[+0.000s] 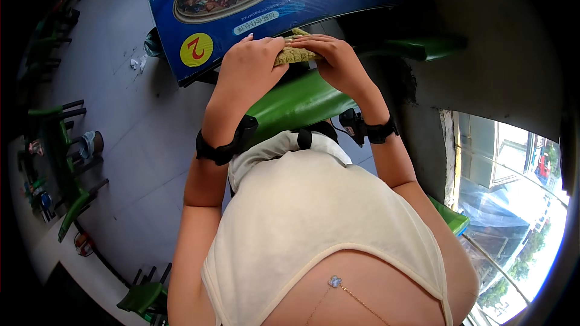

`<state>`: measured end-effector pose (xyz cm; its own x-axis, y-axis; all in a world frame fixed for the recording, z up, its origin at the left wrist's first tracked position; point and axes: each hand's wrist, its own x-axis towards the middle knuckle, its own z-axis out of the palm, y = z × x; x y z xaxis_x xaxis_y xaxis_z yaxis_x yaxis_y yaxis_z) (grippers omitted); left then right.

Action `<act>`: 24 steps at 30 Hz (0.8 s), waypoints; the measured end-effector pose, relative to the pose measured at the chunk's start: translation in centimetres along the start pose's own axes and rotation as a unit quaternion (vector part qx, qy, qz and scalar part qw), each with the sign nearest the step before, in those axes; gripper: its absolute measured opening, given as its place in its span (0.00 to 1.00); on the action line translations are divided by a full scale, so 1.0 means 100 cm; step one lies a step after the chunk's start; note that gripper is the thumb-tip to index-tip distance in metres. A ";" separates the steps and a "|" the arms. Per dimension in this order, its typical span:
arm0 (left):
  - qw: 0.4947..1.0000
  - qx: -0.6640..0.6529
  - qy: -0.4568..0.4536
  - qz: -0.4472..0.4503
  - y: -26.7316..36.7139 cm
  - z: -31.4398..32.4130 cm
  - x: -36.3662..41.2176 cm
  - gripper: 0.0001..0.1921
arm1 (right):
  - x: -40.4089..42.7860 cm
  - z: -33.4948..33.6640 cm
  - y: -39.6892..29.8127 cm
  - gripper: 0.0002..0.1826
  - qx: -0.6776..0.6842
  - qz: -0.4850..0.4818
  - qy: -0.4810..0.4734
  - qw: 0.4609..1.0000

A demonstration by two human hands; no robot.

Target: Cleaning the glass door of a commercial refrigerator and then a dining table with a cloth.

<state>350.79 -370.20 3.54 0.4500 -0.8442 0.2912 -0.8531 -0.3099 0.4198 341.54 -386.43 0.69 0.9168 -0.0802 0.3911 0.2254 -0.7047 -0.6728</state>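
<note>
A yellow-green textured cloth, folded or bunched (297, 55), is held between both hands at the near edge of a table with a blue printed top (217, 45). My left hand (253, 61) grips the cloth's left end, its thumb below and its fingers above. My right hand (333, 61) has its fingers bent over the cloth's upper right part. The cloth's far side is partly hidden by the fingers. The tabletop carries a picture of a food dish, a yellow round mark and writing. A black strapped device sits on each wrist.
A green plastic seat (303, 99) lies below the hands. Green chairs (59, 136) stand on the tiled floor at left, near a small bin (97, 141). Another bin (154, 43) and scraps of paper (138, 63) are by the table's left edge. A bright window is at right.
</note>
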 end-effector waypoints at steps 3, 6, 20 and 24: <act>0.956 0.043 -0.289 -0.036 0.003 0.053 -0.028 0.13 | -0.034 0.025 0.020 0.17 -0.103 0.105 -0.182 0.972; 0.855 0.000 -0.510 -0.095 0.011 0.070 -0.047 0.14 | -0.079 0.041 0.021 0.15 -0.007 0.222 -0.376 0.899; 0.878 -0.077 -0.462 -0.104 0.013 0.116 -0.016 0.12 | -0.103 0.021 0.061 0.11 -0.157 0.244 -0.338 0.895; 0.926 -0.118 -0.353 -0.065 0.014 0.035 0.029 0.15 | -0.040 -0.040 0.011 0.15 -0.088 0.212 -0.246 0.942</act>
<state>349.99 -374.59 1.98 0.1892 -0.9072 -0.3758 -0.6848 -0.3961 0.6116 336.84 -389.70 0.87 0.9636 -0.0743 -0.2567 -0.2133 -0.7927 -0.5711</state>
